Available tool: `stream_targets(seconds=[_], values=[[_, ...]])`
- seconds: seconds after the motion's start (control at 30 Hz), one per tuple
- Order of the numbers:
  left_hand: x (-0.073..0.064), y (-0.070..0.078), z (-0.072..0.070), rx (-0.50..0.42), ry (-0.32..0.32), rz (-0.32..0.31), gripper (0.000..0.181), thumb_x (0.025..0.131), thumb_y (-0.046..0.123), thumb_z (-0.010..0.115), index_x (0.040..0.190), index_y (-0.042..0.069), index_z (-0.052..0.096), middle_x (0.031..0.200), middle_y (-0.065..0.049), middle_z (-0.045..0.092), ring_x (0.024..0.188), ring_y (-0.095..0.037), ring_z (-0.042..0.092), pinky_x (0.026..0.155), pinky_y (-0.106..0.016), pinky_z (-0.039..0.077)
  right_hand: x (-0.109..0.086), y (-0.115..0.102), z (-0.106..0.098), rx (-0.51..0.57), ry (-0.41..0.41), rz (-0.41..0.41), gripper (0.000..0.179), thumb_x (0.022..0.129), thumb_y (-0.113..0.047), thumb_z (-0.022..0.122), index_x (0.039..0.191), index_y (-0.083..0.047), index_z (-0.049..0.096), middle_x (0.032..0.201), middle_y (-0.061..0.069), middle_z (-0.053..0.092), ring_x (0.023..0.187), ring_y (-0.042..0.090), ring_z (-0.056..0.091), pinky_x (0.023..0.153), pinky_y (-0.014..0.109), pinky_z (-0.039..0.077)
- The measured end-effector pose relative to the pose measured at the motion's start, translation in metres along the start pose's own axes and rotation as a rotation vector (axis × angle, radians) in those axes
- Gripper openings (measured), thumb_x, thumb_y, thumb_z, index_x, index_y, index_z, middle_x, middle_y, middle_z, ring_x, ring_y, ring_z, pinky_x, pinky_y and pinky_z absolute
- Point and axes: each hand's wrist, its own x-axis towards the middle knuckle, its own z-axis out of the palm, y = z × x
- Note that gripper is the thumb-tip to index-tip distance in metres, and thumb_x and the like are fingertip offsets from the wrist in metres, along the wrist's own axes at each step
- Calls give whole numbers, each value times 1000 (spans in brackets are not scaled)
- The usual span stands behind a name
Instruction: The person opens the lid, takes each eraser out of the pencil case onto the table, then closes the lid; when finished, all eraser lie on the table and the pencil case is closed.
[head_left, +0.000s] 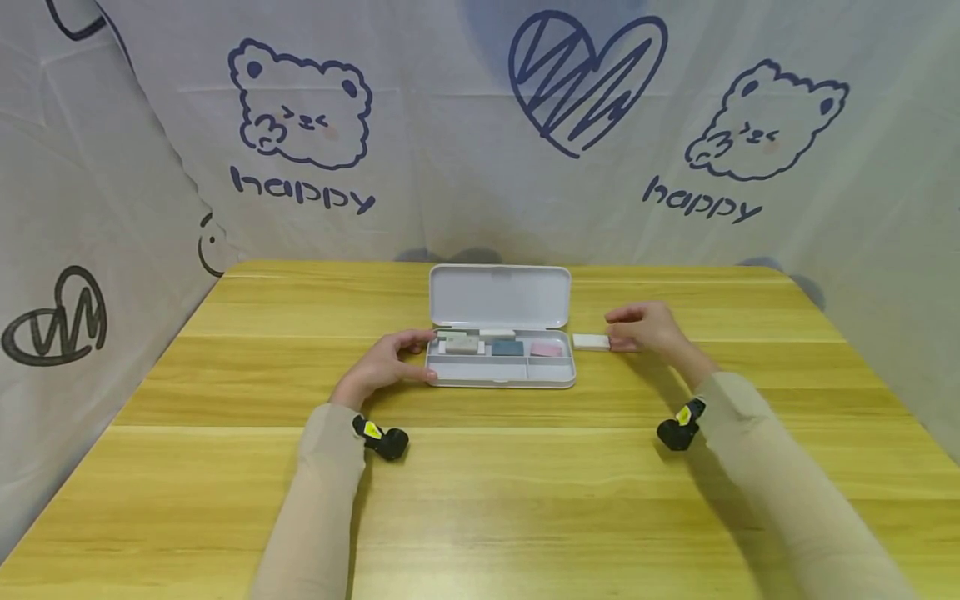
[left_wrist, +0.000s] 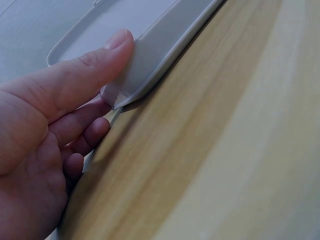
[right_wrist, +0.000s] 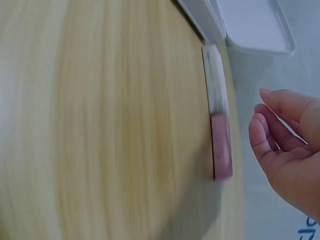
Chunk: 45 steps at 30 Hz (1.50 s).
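Left hand [head_left: 384, 364] is gripping white case [head_left: 476, 368], frame centre | right hand [head_left: 651, 330] is loosely curling, holding nothing | white block [head_left: 591, 341], pink block [right_wrist: 221, 145] are lying end-to-end, right of centre

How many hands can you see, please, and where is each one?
2: the left hand at the left end of the white case, and the right hand past its right end, by the pink piece on the table.
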Motion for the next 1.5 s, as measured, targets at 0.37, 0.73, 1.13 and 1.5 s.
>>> stream_targets(seconds=[0.37,0.73,1.13,1.5], values=[[0,1,0,0,2,-7,63,71,1,73,127,-4,45,125,-20,45,111,-32,39,97,-41,28,5,-15,30,-240,-9,-167,27,81,-7,65,104,8,62,96,17,63,64,11,50,55,19,42],[2,-1,0,11,7,-14,62,72,0,72,127,-5,44,125,-21,45,111,-33,39,97,-41,28,4,-27,55,-280,-69,-362,21,77,0,67,95,10,65,90,19,65,75,16,55,63,20,43],[0,1,0,6,1,-16,63,72,2,72,128,-4,45,126,-20,45,111,-32,39,97,-41,28,7,-22,65,-319,-141,-422,21,76,2,68,95,10,65,91,21,64,83,27,58,74,33,48],[1,0,0,11,0,-24,62,73,2,71,128,-4,44,126,-20,44,112,-32,38,97,-41,28,8,-21,65,-382,-246,-435,23,77,2,67,99,9,64,95,20,64,84,25,59,75,33,48]])
